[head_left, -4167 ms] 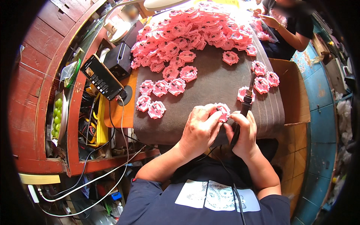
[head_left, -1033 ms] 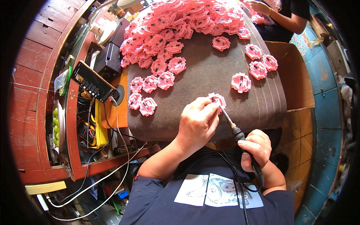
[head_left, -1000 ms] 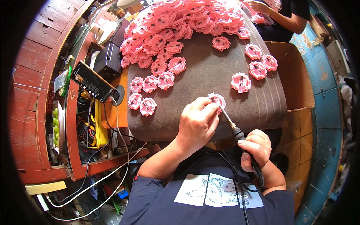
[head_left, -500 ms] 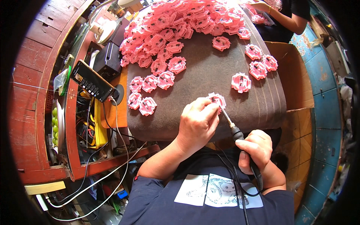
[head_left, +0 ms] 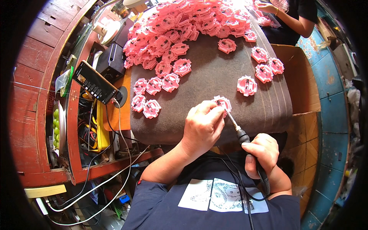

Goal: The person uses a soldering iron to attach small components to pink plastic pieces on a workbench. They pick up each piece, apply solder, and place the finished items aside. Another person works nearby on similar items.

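Note:
Near the front of the dark mat (head_left: pixel 207 65), a pink plastic part (head_left: pixel 225 102) with a dark piece in its middle sits at my left hand's fingertips. My left hand (head_left: pixel 204 124) is closed in a pinch over the part's left edge; the fingers hide what is between them. A soldering iron (head_left: pixel 242 136) with a black handle is gripped in my right hand (head_left: pixel 261 153). Its metal tip meets the near right side of that pink part. From the handle's end a black cord (head_left: pixel 251 207) loops down across my shirt.
A large heap of similar pink parts (head_left: pixel 184 23) covers the far side, with loose ones at left and right. A phone (head_left: pixel 94 82) on a stand and a black box (head_left: pixel 110 63) are at left. A cardboard box (head_left: pixel 301 76) stands right, below another person's arm (head_left: pixel 289 17).
Both hands, the soldering iron and the pink part keep nearly the same places. The whole view has shifted very slightly.

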The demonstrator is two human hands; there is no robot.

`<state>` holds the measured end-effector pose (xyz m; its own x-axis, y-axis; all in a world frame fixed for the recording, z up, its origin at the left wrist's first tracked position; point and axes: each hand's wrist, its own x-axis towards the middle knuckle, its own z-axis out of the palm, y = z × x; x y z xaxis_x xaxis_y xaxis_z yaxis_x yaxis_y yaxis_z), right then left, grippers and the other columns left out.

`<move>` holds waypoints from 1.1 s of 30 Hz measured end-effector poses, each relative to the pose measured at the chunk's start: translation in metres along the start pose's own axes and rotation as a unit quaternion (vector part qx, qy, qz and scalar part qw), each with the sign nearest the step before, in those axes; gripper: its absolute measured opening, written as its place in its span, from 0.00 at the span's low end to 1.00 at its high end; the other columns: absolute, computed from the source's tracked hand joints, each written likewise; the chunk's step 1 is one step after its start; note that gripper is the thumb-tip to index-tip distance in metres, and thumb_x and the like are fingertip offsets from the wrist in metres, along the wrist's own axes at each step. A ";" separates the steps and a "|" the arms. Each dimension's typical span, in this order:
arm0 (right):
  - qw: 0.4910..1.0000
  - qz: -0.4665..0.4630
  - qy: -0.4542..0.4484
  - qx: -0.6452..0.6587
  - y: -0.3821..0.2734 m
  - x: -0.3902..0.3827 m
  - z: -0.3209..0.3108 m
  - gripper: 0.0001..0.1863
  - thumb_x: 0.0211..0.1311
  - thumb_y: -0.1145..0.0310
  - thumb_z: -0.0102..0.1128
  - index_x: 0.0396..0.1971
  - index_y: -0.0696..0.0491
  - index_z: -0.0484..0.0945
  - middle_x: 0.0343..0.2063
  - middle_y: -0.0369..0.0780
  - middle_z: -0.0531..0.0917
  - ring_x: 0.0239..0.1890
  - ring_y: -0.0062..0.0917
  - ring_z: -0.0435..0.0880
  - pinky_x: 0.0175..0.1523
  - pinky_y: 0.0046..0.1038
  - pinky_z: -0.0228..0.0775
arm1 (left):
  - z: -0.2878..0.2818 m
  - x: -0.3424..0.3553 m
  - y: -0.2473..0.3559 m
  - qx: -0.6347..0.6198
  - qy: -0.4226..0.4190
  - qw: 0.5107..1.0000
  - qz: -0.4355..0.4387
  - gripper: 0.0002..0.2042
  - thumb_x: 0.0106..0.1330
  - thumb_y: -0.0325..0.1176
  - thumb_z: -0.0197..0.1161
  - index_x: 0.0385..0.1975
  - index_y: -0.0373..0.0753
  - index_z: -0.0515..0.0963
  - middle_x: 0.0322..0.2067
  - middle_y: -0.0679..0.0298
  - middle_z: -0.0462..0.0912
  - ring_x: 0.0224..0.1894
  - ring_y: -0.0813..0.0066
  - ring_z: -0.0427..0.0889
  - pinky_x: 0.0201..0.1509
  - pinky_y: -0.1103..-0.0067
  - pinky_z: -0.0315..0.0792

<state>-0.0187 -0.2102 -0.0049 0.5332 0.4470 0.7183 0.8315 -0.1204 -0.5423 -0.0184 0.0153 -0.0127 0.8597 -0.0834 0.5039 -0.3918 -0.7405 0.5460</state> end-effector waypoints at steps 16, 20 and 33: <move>0.995 0.038 0.087 -0.013 0.015 -0.009 0.018 0.20 0.60 0.86 0.67 0.53 0.61 0.83 0.35 0.46 0.84 0.30 0.32 0.82 0.33 0.29 0.73 | 0.000 0.000 0.001 0.004 0.000 1.000 -0.001 0.10 0.59 0.22 0.72 0.41 0.36 0.85 0.40 0.54 0.85 0.41 0.52 0.87 0.48 0.66 0.81; 0.997 0.050 0.050 0.014 0.032 -0.010 0.026 0.16 0.70 0.83 0.62 0.56 0.60 0.82 0.35 0.45 0.87 0.30 0.25 0.86 0.36 0.25 0.79 | -0.002 -0.001 0.002 -0.002 0.002 1.000 -0.003 0.10 0.59 0.23 0.72 0.41 0.36 0.85 0.40 0.54 0.85 0.41 0.52 0.87 0.48 0.66 0.82; 0.994 0.060 0.036 -0.081 0.042 0.026 0.050 0.33 0.54 0.76 0.75 0.60 0.57 0.71 0.49 0.55 0.86 0.42 0.52 0.89 0.43 0.44 0.82 | -0.001 -0.001 0.000 0.005 -0.001 1.000 -0.002 0.11 0.59 0.25 0.74 0.42 0.37 0.87 0.41 0.55 0.85 0.42 0.53 0.87 0.49 0.65 0.81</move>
<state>0.0224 -0.1597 -0.0304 0.6347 0.3567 0.6855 0.7725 -0.3125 -0.5527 -0.0198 0.0156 -0.0128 0.8617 -0.0810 0.5009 -0.3851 -0.7471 0.5417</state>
